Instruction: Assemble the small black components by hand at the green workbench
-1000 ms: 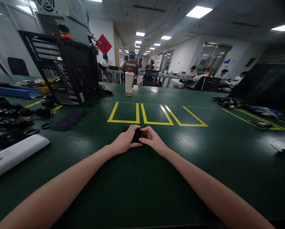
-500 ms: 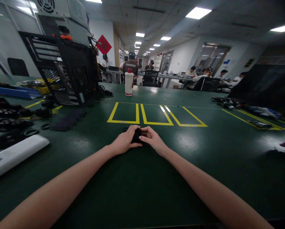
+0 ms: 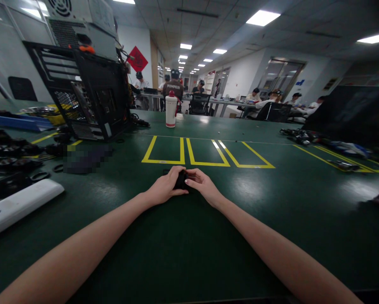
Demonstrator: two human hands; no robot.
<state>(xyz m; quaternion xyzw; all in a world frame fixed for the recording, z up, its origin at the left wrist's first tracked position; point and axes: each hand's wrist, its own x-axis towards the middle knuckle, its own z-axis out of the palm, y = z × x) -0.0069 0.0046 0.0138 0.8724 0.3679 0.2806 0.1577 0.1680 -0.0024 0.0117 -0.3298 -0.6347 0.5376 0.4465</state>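
Note:
A small black object (image 3: 180, 180) rests at the middle of the green table, mostly covered by my hands, so its kind cannot be made out. Wrapped over it from the left is my left hand (image 3: 166, 185), thumb toward me and fingers on the far side. From the right, my right hand (image 3: 203, 185) closes thumb and fingers at the object's right end; whatever its fingertips pinch is too small to see. Just beyond my hands, yellow tape outlines (image 3: 207, 164) mark the table.
A black computer case (image 3: 94, 97) stands at the back left, with a grey metal unit on top. A white cup (image 3: 170, 112) with a red lid stands behind the tape. At left lies a long white box (image 3: 21, 207); dark parts and cables sit at both sides. People work at far tables.
Both hands keep their place on the black object. At the right edge, a dark, blurred shape has shifted a little. The whole view has drifted very slightly.

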